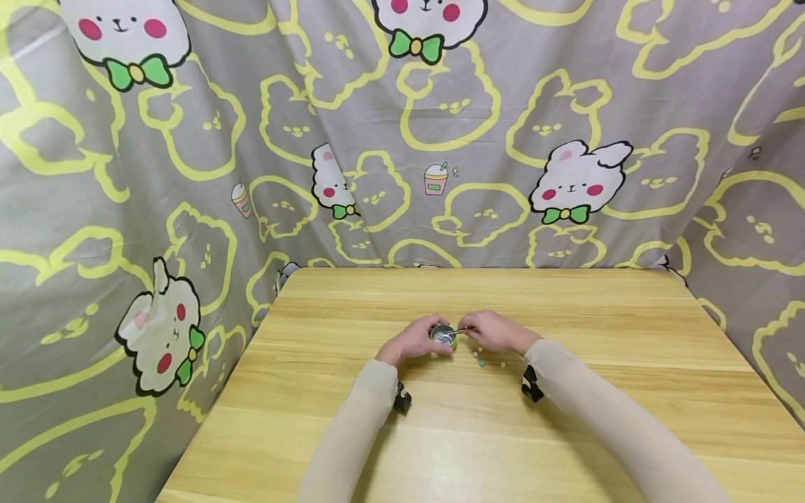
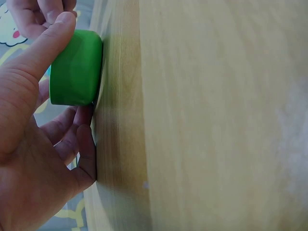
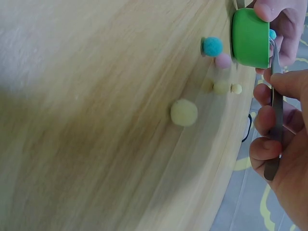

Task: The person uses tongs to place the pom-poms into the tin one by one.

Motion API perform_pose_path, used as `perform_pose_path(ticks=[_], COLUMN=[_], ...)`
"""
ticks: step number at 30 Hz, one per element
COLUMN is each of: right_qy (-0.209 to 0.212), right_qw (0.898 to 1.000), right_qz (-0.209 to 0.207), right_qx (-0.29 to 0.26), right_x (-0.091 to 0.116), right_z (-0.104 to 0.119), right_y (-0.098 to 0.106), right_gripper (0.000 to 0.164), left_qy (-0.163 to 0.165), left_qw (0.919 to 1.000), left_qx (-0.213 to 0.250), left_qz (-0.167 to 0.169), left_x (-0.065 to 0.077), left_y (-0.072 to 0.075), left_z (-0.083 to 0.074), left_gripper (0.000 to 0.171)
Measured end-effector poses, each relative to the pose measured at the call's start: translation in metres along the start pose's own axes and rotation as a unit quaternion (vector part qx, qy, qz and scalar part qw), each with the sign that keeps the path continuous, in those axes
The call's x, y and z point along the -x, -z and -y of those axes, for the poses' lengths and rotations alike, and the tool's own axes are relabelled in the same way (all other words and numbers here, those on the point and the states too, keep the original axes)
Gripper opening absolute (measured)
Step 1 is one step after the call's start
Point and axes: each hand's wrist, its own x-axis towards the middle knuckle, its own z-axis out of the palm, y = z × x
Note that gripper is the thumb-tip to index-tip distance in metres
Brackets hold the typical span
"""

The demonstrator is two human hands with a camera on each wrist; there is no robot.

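Observation:
A small green bowl [image 2: 77, 67] stands on the table, and my left hand [image 1: 417, 339] grips it with the thumb on the near side and fingers around the far side. My right hand [image 1: 495, 330] pinches metal tweezers [image 3: 276, 113] between thumb and fingers. Their tips reach over the rim of the bowl, where a small blue pom-pom [image 3: 273, 33] shows right at the tips. In the head view the inside of the bowl looks silvery, with something pale blue in it.
Beside the bowl, below my right hand, lie loose pom-poms: a blue one [image 3: 212, 46], a pink one [image 3: 223, 60] and several pale yellow ones, the largest yellow pom-pom [image 3: 184, 112] nearest the right wrist camera. A patterned grey curtain [image 1: 390, 126] hangs behind the wooden table [image 1: 465, 447].

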Motion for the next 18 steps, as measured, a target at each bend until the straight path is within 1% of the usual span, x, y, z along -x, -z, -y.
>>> perform_pose_path(ticks=[7, 12, 18], right_qy=[-0.016, -0.026, -0.027], right_qw=[1.000, 1.000, 0.999], right_qz=[0.006, 0.001, -0.012], right_qx=[-0.005, -0.012, -0.017], right_x=[-0.0002, -0.0008, 0.0016], right_z=[0.0017, 0.0006, -0.0005], right_y=[0.0005, 0.0004, 0.0038], right_gripper=[0.017, 0.017, 0.017], left_qy=[-0.001, -0.002, -0.005], left_qw=[1.0000, 1.0000, 1.0000], left_qx=[0.006, 0.006, -0.004], left_qz=[0.000, 0.000, -0.003], left_x=[-0.0001, -0.0003, -0.0002], left_y=[-0.0003, -0.0001, 0.0000], left_z=[-0.0012, -0.0013, -0.0009], left_gripper=[0.051, 0.050, 0.051])
